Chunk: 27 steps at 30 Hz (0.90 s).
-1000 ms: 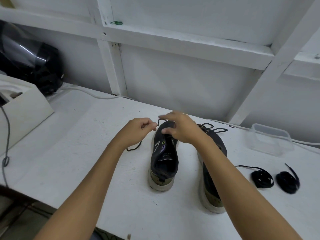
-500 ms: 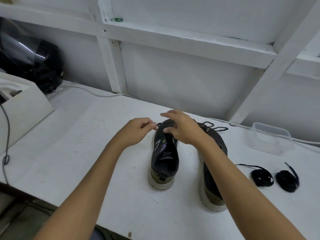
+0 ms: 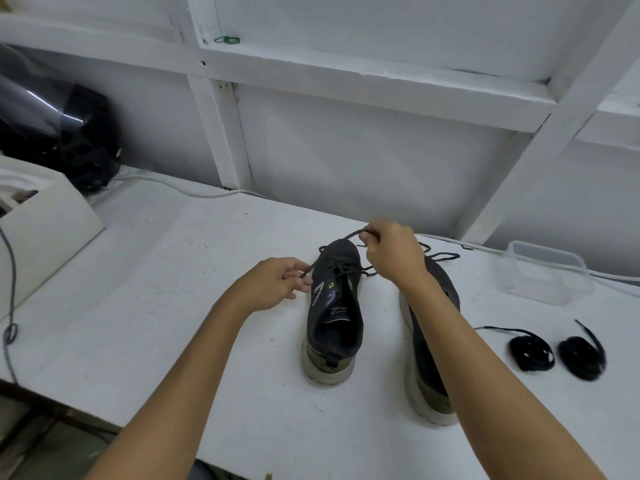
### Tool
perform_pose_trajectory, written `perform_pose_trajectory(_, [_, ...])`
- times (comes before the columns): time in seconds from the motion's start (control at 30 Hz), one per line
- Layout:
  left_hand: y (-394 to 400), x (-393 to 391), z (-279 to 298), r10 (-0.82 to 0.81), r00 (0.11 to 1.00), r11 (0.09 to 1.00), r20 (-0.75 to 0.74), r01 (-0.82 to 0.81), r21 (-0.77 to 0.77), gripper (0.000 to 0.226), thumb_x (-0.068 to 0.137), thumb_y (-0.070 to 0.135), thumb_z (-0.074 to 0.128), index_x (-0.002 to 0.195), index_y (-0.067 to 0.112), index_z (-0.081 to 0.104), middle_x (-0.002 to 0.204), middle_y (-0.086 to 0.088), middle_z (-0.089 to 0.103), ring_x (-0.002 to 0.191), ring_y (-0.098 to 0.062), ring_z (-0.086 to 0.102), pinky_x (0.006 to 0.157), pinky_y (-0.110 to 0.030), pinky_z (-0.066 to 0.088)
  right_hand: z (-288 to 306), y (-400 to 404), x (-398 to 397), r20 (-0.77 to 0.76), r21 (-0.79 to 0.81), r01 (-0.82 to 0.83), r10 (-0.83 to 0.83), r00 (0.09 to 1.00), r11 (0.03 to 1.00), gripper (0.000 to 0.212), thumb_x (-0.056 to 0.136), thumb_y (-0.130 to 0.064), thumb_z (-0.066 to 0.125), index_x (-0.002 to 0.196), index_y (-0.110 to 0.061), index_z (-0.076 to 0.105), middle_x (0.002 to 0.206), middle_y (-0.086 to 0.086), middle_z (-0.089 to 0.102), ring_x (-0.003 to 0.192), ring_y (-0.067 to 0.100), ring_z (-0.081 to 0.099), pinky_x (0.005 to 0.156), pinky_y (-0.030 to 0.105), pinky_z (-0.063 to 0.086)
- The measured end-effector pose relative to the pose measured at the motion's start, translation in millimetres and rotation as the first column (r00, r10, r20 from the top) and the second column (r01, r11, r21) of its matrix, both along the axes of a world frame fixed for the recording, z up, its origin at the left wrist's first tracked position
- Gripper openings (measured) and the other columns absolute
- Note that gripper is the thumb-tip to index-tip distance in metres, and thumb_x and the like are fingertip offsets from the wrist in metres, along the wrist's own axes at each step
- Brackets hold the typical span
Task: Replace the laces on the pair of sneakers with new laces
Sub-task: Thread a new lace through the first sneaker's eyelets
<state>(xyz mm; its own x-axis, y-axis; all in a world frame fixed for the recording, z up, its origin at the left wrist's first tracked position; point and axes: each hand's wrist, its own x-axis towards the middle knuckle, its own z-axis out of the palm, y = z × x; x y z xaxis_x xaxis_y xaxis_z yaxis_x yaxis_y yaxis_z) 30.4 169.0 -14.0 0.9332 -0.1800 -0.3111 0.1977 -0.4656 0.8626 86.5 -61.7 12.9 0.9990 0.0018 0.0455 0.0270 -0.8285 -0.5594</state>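
I am at the first step, by my reckoning: getting the old lace out of the left-hand sneaker before any new lace goes in. The white table point(image 3: 145, 306) carries everything. On it the two dark sneakers stand side by side with their heels toward me: the left sneaker point(image 3: 334, 317) in front of me and the right sneaker point(image 3: 431, 341) just beside it, partly behind my right forearm, its own lace lying loose beyond the toe. Two coiled black new laces point(image 3: 531, 353) sit untouched on the table, well to the right of the shoes.

The old lace point(image 3: 341, 266) is undone but remains threaded across the eyelets. My left hand point(image 3: 273, 284) sits low beside the shoe's left flank, fingers point(image 3: 304, 280) curled and pinching one end of the lace. My right hand point(image 3: 391, 251) is raised above the toe, fingers clenched round the other end, which arcs up from the shoe.

Next, I think, I should work the lace out of the eyelets row by row, steadying the shoe so it does not tip.
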Motion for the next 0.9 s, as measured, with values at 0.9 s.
perform_pose_trajectory(0.9, [-44,-10,-33,0.391,0.911,0.912,0.128,-0.366,-0.182,0.011,0.089,0.019,0.073,0.091,0.029,0.072,0.088,0.012,0.074,0.084,0.005,0.067,0.081,-0.017,0.054,-11,24,-39,-0.440,0.353,0.079,0.091,0.893,0.932,0.030,0.087,-0.011,0.058,0.081,-0.030,0.080,0.087,-0.008,0.073,0.087,0.012,0.067,0.082,0.030,0.059])
